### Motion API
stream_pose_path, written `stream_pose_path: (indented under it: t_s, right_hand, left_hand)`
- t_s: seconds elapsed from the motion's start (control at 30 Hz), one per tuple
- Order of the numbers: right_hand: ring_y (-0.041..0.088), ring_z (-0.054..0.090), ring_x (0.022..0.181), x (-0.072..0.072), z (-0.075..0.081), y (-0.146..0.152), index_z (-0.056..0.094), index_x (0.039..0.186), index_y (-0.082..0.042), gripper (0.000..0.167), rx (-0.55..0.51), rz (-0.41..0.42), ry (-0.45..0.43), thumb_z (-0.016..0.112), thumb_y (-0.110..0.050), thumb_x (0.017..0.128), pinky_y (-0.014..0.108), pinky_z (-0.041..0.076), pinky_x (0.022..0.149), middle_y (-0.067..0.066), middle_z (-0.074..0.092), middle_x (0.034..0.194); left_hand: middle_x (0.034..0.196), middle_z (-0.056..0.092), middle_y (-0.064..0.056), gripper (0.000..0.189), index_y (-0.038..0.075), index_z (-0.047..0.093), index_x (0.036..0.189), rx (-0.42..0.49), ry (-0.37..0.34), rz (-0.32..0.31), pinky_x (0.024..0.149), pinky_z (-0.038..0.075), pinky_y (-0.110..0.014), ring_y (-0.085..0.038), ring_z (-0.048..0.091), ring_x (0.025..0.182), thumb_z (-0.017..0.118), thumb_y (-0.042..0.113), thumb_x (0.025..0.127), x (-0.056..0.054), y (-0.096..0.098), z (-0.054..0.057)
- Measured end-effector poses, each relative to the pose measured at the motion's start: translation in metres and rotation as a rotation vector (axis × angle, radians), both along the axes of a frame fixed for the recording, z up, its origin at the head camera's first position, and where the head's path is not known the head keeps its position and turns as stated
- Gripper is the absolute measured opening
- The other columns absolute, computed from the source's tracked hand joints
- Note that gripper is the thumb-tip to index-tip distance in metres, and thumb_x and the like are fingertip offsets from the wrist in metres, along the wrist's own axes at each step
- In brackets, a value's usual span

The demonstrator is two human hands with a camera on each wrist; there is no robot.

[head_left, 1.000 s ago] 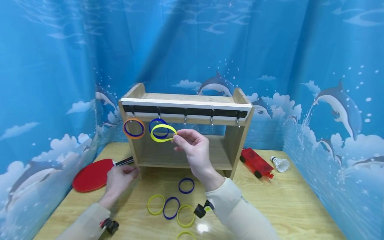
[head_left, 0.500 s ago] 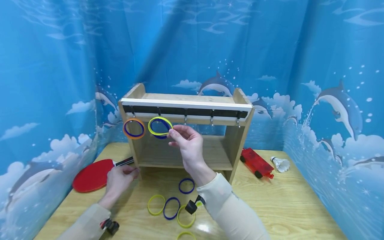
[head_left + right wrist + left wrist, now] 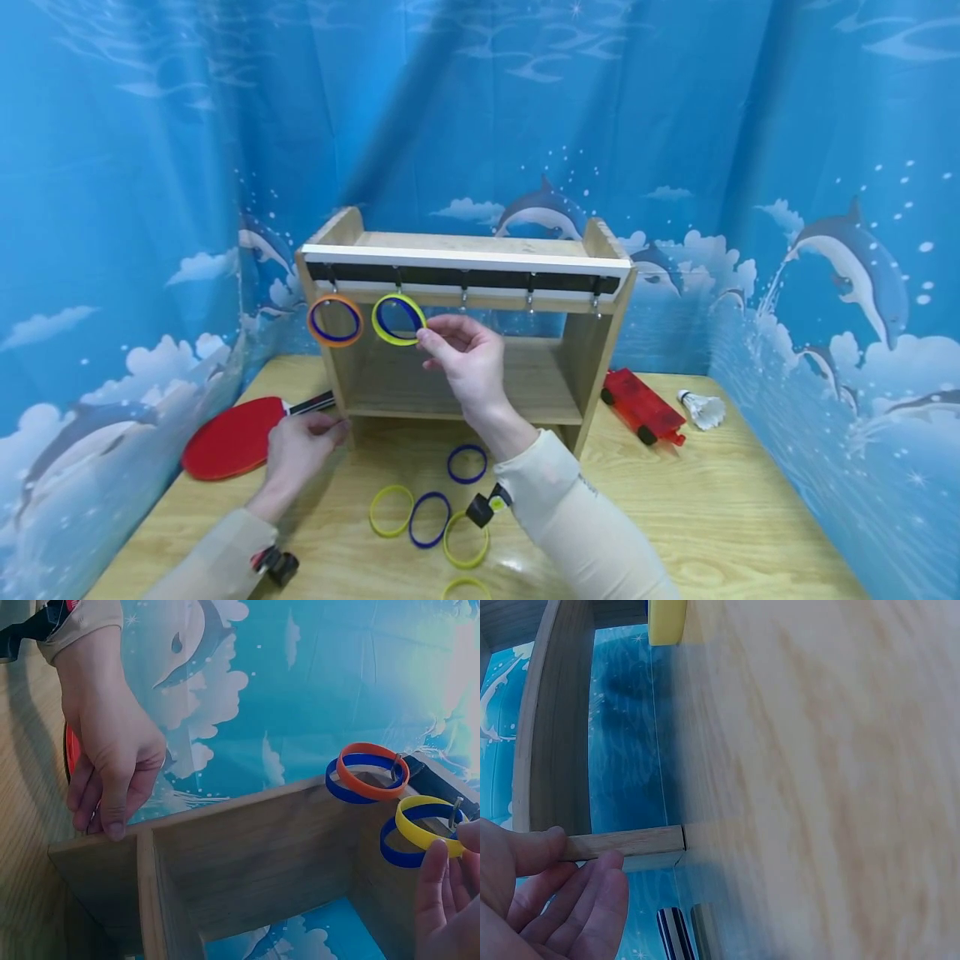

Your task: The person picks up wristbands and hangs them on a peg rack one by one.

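Note:
My right hand [image 3: 476, 362] pinches a yellow silicone wristband [image 3: 412, 830] by its edge between thumb and fingers. The band is at the second hook from the left on the shelf rail, in front of a blue wristband [image 3: 395, 856] hanging there. Whether the hook passes through the yellow band I cannot tell for sure. On the first hook hang an orange wristband [image 3: 365, 787] and another blue wristband [image 3: 335, 790]. Low at the left, my left hand [image 3: 300, 450] pinches the side panel of the wooden shelf [image 3: 465, 405], thumb on one face and fingers behind.
Blue bands [image 3: 430, 543] and yellow bands [image 3: 390, 534] lie on the table [image 3: 712, 517] before the shelf. A red table-tennis bat [image 3: 232, 442] is at the left. To the right are a red toy car [image 3: 643, 406] and a shuttlecock [image 3: 703, 410]. Three more hooks [image 3: 463, 298] line the rail.
The right hand has moved left and slightly up, bringing the yellow wristband from in front of the hanging blue one up to the second hook. The left hand has stayed put.

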State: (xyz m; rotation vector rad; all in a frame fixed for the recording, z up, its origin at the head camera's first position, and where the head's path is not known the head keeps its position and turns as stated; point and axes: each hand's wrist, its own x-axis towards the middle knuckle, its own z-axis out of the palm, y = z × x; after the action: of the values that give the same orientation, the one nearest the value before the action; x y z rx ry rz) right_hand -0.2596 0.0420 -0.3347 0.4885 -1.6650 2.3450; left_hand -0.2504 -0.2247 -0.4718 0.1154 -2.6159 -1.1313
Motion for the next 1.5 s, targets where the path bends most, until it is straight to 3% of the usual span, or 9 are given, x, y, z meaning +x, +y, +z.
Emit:
stream_pose_path:
  t_s: [0.3,0.43,0.53,0.63,0.87,1.07,1.2,1.5]
  right_hand:
    - [0.006,0.078,0.08,-0.002,-0.001,0.004,0.076,0.112,0.009,0.017,0.043,-0.003,0.034,0.081,0.006,0.097,0.024,0.063,0.067,-0.01,0.083,0.09]
    - [0.004,0.078,0.084,0.005,-0.004,0.018,0.075,0.115,0.011,0.019,0.155,-0.002,0.11,0.08,0.004,0.097,0.026,0.064,0.069,0.002,0.085,0.1]
    - [0.003,0.078,0.085,0.016,-0.009,0.039,0.076,0.114,0.009,0.019,0.298,-0.001,0.185,0.081,0.003,0.097,0.027,0.066,0.073,0.02,0.084,0.107]
    - [0.005,0.079,0.085,0.027,-0.02,0.068,0.078,0.113,0.006,0.019,0.47,0.011,0.228,0.083,0.002,0.095,0.028,0.067,0.076,0.029,0.082,0.11]
    - [0.004,0.077,0.084,0.037,-0.072,0.151,0.083,0.103,-0.005,0.011,0.936,0.076,0.2,0.088,-0.007,0.094,0.024,0.063,0.072,0.01,0.086,0.097]
    - [0.002,0.076,0.081,0.037,-0.106,0.197,0.085,0.1,-0.006,0.011,1.191,0.153,0.161,0.09,-0.012,0.093,0.026,0.064,0.072,0.001,0.086,0.093]
    - [0.003,0.076,0.078,0.039,-0.119,0.21,0.085,0.1,-0.007,0.016,1.27,0.142,0.209,0.094,-0.013,0.088,0.026,0.064,0.073,0.003,0.086,0.092]
    - [0.003,0.076,0.075,0.039,-0.133,0.213,0.085,0.096,-0.009,0.015,1.298,0.127,0.255,0.092,-0.005,0.084,0.02,0.06,0.07,0.003,0.085,0.089]
  left_hand:
    - [0.089,0.087,-0.009,0.019,0.008,0.088,0.099,-0.005,-0.005,-0.003,0.068,0.051,-0.029,-0.014,0.074,0.077,0.084,0.027,0.101,-0.001,-0.001,-0.001]
    - [0.091,0.088,-0.009,0.019,0.008,0.088,0.1,-0.005,-0.013,-0.004,0.069,0.051,-0.03,-0.015,0.075,0.077,0.083,0.027,0.101,0.0,0.0,-0.001]
    - [0.092,0.088,-0.01,0.019,0.007,0.088,0.101,-0.003,-0.019,-0.006,0.069,0.051,-0.03,-0.015,0.075,0.078,0.083,0.026,0.101,0.0,0.001,-0.001]
    - [0.092,0.087,-0.011,0.019,0.007,0.088,0.101,-0.002,-0.021,-0.007,0.068,0.051,-0.03,-0.015,0.074,0.078,0.083,0.026,0.101,0.0,0.002,0.0]
    - [0.092,0.088,-0.011,0.02,0.007,0.088,0.101,-0.002,-0.003,0.002,0.068,0.051,-0.03,-0.014,0.074,0.076,0.084,0.027,0.1,0.0,0.002,0.0]
    - [0.092,0.088,-0.012,0.023,0.006,0.088,0.101,0.0,0.008,0.004,0.066,0.05,-0.029,-0.013,0.073,0.075,0.086,0.029,0.099,0.001,0.0,0.001]
    - [0.094,0.088,-0.013,0.024,0.005,0.088,0.103,0.004,-0.009,-0.003,0.066,0.05,-0.029,-0.015,0.074,0.077,0.085,0.029,0.1,0.001,-0.001,0.0]
    - [0.098,0.088,-0.016,0.022,0.005,0.087,0.103,-0.003,-0.009,0.009,0.068,0.051,-0.031,-0.024,0.077,0.083,0.083,0.026,0.1,0.002,0.002,0.001]
